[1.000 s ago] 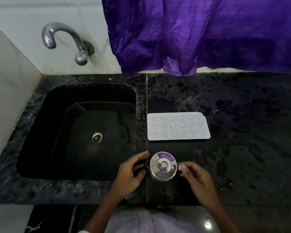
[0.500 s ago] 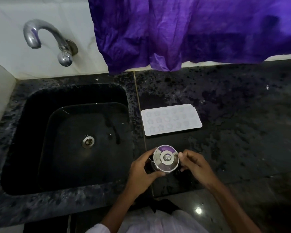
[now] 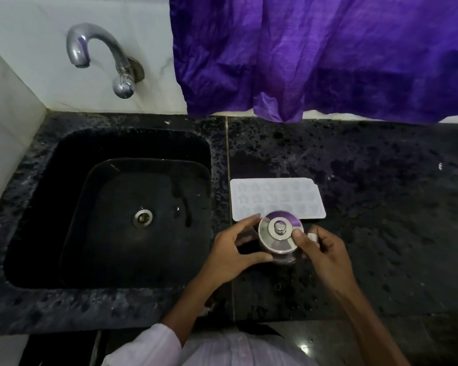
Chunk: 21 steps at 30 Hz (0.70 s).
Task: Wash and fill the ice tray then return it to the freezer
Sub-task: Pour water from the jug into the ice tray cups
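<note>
Fingers (image 3: 245, 226) grip steel jug (image 3: 279, 235) — speckled black counter (image 3: 386, 212), sink (image 3: 50, 186) left, purple curtain (image 3: 328, 62).

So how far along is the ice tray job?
Probably washed: the ice tray lies flat on the wet counter beside the sink, tap not running. In hand: the left hand and right hand grip a lidded steel container in front of it. Left: filling the tray and carrying it to the freezer, which is out of view.
</note>
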Tool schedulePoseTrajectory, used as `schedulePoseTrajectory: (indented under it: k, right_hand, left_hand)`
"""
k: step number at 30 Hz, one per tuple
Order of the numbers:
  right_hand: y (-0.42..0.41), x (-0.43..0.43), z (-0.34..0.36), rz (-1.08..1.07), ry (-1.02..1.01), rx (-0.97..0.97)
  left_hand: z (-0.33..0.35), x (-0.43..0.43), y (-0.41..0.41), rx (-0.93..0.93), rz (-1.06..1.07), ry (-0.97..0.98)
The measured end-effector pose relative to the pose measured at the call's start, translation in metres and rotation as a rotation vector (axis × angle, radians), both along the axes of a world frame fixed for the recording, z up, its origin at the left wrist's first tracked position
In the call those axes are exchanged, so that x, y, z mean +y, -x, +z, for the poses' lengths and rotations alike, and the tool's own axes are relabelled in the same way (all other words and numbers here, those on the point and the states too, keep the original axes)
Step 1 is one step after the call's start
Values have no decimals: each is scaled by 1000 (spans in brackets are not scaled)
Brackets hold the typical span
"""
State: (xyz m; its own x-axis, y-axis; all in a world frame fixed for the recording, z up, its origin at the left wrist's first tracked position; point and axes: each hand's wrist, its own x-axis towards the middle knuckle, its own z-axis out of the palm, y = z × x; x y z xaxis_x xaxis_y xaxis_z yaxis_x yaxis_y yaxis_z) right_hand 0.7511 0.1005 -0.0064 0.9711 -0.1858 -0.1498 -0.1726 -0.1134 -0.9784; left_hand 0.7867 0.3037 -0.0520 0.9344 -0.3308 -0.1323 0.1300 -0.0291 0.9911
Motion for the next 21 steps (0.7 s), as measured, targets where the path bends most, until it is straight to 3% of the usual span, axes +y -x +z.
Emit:
schedulePoseTrajectory:
  k: [3, 7, 13, 21]
  right_hand:
    - [-22, -10, 16, 8, 45, -28]
    - [-54, -20, 31, 8, 128, -63]
    - [-96, -27, 38, 94, 313, -74]
    - [-130, -25, 37, 198, 521, -96]
  left_hand:
    - [-8, 6, -17, 58, 242, -2]
    - [-23, 15, -40, 76, 509, -184]
    - [-26, 11, -60, -9, 505, -415]
    - [-28, -2, -69, -35, 438, -490]
